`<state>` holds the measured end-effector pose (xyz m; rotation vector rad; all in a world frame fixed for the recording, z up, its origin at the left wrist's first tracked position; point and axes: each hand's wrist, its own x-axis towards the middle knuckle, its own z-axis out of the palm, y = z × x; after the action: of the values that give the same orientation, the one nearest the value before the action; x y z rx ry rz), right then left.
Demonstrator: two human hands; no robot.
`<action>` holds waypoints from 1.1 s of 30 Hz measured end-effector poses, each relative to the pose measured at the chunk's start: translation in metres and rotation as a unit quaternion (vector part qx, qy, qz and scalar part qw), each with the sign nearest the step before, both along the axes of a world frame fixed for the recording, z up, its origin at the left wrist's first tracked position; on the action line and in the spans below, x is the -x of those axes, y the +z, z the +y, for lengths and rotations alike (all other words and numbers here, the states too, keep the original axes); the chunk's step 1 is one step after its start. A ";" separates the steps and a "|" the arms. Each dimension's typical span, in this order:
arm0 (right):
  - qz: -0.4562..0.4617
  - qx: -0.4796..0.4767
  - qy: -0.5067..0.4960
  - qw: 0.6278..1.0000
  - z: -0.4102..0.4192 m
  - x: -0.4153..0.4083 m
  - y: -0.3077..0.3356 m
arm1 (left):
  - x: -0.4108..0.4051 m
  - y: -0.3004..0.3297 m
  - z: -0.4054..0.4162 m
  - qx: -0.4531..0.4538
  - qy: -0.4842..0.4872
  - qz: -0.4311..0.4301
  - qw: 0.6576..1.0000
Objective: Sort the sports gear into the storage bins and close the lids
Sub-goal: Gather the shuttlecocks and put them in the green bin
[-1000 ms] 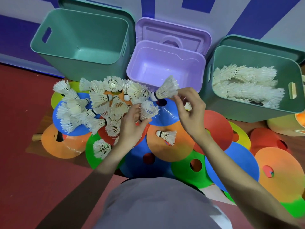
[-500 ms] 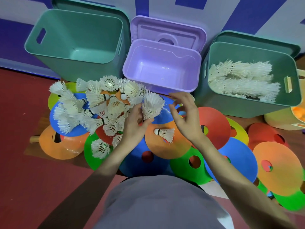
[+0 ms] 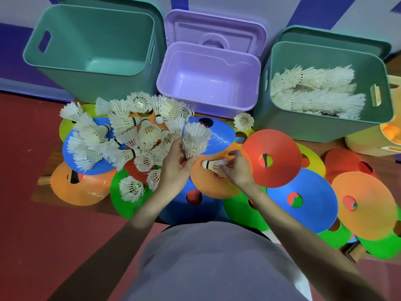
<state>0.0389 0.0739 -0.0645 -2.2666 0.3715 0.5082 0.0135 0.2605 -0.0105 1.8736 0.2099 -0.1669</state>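
White shuttlecocks [image 3: 121, 135] crowd beside left hand [image 3: 175, 170] gripping a stack [image 3: 195, 140]; right hand [image 3: 237, 170] pinches one [image 3: 211, 164].

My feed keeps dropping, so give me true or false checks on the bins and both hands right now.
1. The purple bin holds shuttlecocks. False: nothing shows inside it.
2. The right green bin holds stacked shuttlecocks. True.
3. The left hand grips a nested shuttlecock stack. True.
4. The right hand grips a cone. False: it is at a single shuttlecock lying on an orange cone.
5. All the lids are closed. False: all three bins stand open.
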 end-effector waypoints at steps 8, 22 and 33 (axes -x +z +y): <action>-0.331 -0.057 -0.068 0.939 -0.012 -0.005 0.071 | 0.002 -0.002 0.001 -0.077 -0.046 -0.037 0.995; -0.340 -0.099 0.184 0.917 -0.024 -0.008 0.092 | -0.006 -0.003 -0.012 -0.117 -0.130 -0.067 0.982; -0.305 -0.056 -0.020 0.951 -0.048 -0.039 0.048 | -0.011 -0.007 -0.015 -0.036 -0.070 -0.031 0.996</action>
<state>0.0778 0.0260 -0.0169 -2.1680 0.0686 -0.1988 0.0245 0.2451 -0.0173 1.9633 0.0410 -0.1985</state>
